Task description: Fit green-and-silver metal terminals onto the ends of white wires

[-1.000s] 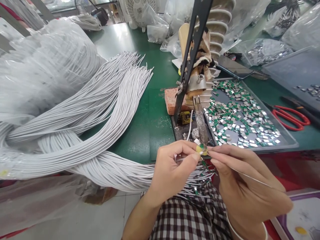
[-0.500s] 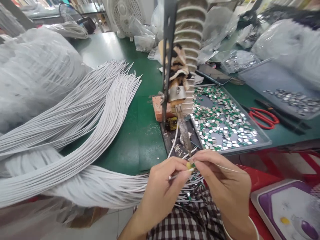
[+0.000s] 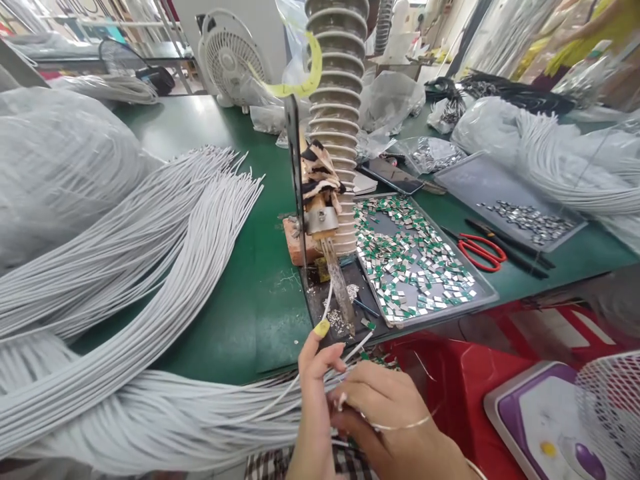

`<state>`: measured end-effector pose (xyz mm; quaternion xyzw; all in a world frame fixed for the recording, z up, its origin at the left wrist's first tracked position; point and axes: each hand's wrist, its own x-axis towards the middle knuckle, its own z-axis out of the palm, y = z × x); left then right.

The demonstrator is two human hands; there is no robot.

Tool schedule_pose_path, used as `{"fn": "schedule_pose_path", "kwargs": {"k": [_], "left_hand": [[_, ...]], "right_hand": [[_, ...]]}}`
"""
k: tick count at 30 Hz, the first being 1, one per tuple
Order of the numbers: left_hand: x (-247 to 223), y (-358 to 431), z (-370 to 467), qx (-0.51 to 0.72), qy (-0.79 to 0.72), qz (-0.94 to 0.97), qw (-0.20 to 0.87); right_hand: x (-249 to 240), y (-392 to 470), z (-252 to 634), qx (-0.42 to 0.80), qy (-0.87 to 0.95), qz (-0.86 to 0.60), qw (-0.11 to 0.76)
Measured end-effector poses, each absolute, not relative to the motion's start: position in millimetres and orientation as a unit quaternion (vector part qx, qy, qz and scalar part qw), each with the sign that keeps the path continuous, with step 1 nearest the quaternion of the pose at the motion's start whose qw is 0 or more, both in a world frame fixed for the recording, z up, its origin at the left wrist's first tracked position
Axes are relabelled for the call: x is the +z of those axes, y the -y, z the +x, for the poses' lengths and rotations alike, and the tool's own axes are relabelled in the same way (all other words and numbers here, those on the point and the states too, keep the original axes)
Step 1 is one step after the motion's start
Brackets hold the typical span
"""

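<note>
My left hand is raised at the table's front edge, index finger stretched out with a yellow cover on its tip. Its thumb is hidden. My right hand is closed against the left palm, a thin solder wire running from its fingers across its back. Just beyond the fingers, a white cable ends at a small green and silver connector board. A soldering iron clamped to an upright black bracket points down over a dark tray strewn with solder bits.
Bundles of white cables cover the left side. A tray of small boards lies right of the iron, with red-handled scissors and another tray beyond. A ribbed duct rises behind the iron; a fan stands farther back.
My hands have moved down and left from just below the iron tip. The left index finger has straightened, and the right hand has turned in against the left palm. The camera view has shifted.
</note>
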<state>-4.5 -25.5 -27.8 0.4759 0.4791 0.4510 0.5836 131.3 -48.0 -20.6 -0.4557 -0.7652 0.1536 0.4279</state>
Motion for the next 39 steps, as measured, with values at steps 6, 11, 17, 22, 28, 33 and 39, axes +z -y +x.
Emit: {"fn": "schedule_pose_path", "kwargs": {"k": [6, 11, 17, 22, 28, 33, 39], "left_hand": [[-22, 40, -14, 0.356, -0.416, 0.59, 0.593], [-12, 31, -14, 0.361, -0.388, 0.666, 0.524], [-7, 27, -12, 0.455, -0.415, 0.631, 0.472], [-11, 26, -11, 0.483, -0.406, 0.625, 0.459], [-10, 22, -15, 0.496, -0.406, 0.632, 0.437], [-6, 21, -18, 0.475, -0.407, 0.623, 0.47], [-8, 21, -17, 0.468, -0.412, 0.624, 0.471]], "right_hand": [[7, 43, 144, 0.219, 0.727, -0.454, 0.467], [6, 41, 147, 0.22, 0.647, -0.506, 0.526], [8, 46, 146, 0.241, 0.629, -0.525, 0.52], [14, 49, 145, 0.309, 0.593, -0.55, 0.5], [14, 39, 148, 0.351, 0.617, -0.549, 0.441], [14, 36, 148, 0.308, 0.62, -0.546, 0.471], [14, 37, 149, 0.343, 0.622, -0.524, 0.471]]}}
